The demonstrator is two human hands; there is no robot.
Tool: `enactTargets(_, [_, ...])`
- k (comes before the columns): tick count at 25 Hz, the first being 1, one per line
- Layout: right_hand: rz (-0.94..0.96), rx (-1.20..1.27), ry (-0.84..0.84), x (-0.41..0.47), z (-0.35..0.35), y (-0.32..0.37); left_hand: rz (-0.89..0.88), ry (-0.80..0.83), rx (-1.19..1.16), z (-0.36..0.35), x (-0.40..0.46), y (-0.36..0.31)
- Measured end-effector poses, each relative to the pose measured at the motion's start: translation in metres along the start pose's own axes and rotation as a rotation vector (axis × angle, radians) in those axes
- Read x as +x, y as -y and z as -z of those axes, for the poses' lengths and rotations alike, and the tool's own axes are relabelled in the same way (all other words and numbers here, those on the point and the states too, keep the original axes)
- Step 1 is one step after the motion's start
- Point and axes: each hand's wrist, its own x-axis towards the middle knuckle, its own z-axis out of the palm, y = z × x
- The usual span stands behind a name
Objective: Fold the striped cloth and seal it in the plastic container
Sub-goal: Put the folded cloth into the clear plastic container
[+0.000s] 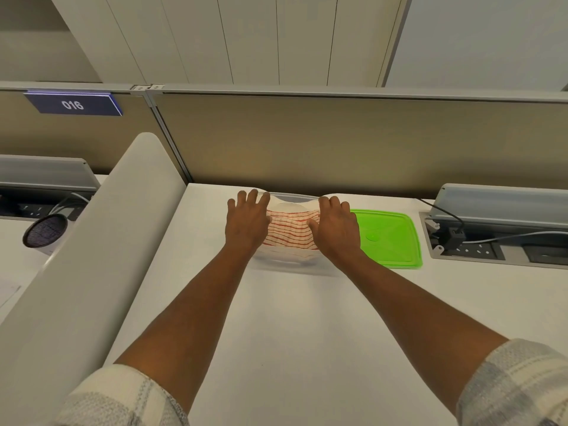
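Note:
The folded white cloth with red stripes [290, 230] lies inside a clear plastic container [289, 263] at the far middle of the white desk. My left hand [246, 224] rests flat on the cloth's left end, fingers spread over the container's left rim. My right hand [335, 227] lies flat on the cloth's right end, thumb on the fabric. Both hands press down; neither grips anything. The green lid [388, 238] lies flat on the desk just right of the container, apart from it.
A beige partition wall [338, 142] stands directly behind the container. A white side divider [92, 241] runs along the left. A cable tray with sockets and wires [498, 241] sits at the right. A round mesh object [46, 230] lies beyond the divider.

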Motion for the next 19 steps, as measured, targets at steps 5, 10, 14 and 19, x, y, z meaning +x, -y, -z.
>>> enactTargets(5, [-0.058,0.061,-0.043,-0.008,0.016,-0.025,-0.267,-0.239,-0.138,0.023,-0.008,-0.049])
enactTargets(10, [-0.164,0.000,-0.016,-0.025,0.032,-0.083,-0.533,-0.245,-0.258,0.024,-0.010,-0.109])
enactTargets(14, [-0.237,-0.037,0.038,-0.040,0.037,-0.133,-0.630,-0.200,-0.285,0.009,-0.023,-0.154])
enactTargets(19, [-0.253,-0.024,0.139,-0.058,0.035,-0.177,-0.492,0.028,-0.228,-0.022,-0.041,-0.188])
